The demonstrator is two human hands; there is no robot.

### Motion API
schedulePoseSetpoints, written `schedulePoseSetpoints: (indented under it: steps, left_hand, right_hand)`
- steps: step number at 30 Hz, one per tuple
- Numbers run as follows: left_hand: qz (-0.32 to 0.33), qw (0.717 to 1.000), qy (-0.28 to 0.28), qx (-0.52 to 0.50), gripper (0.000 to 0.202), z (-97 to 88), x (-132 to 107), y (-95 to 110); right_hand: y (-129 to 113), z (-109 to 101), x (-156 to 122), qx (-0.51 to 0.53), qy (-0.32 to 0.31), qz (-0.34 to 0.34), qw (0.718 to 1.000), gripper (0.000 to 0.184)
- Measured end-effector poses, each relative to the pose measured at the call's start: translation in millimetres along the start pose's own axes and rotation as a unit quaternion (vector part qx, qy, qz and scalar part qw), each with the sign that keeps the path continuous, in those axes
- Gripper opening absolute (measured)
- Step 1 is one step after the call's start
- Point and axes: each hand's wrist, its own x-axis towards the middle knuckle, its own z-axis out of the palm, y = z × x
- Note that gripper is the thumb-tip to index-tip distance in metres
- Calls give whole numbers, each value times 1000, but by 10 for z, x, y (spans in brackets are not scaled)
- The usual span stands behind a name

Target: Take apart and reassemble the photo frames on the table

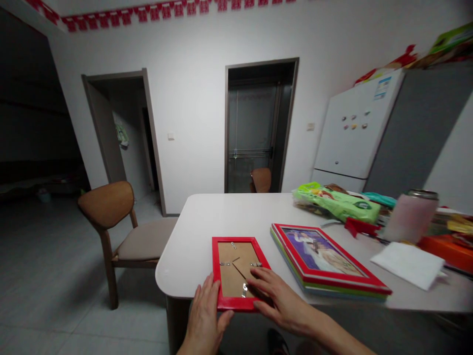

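Observation:
A red picture frame lies face down at the near edge of the white table, its brown backing board and metal clips showing. My left hand rests flat on the frame's near left corner, fingers stretched out. My right hand lies on the backing board's near right part, fingers spread, fingertips by a clip. To the right sits a stack of frames, the top one red with a picture facing up.
A white cloth, a pink cup with a metal lid, green packets and other clutter fill the table's right side. A wooden chair stands left of the table. A white fridge stands behind.

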Motion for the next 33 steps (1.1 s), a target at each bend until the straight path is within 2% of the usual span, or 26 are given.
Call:
schedulePoseSetpoints:
  steps: [4,7,12,14,17,20,24,29,33]
  left_hand:
    - [19,994,-80,-74,50,-135,174,105]
    - [32,990,-106,-88,39,-149,229,132]
    - [21,989,-121,-87,33,-164,220,130]
    - [12,988,-128,-87,39,-192,228,139]
    - [-3,987,-135,-91,51,-239,251,163]
    - [-9,986,-140,-94,52,-266,258,177]
    - [-8,987,-134,-91,54,-250,240,161]
    - [-18,987,-128,-91,60,-214,229,134]
    - [-24,986,-131,-95,59,-212,236,131]
  right_hand:
    - [-47,-19,203,16,-16,-30,999,27]
    - [-34,48,343,13,-28,-27,999,22]
    - [-12,187,407,17,34,-6,999,17]
    - [30,179,404,18,61,9,998,22]
    - [169,88,421,-24,109,71,991,31]
    - [334,0,471,-93,101,117,984,27]
    - [450,3,528,-111,88,135,981,25]
    - [400,61,565,-131,108,158,973,25]
    - [192,158,680,-100,107,101,984,28]
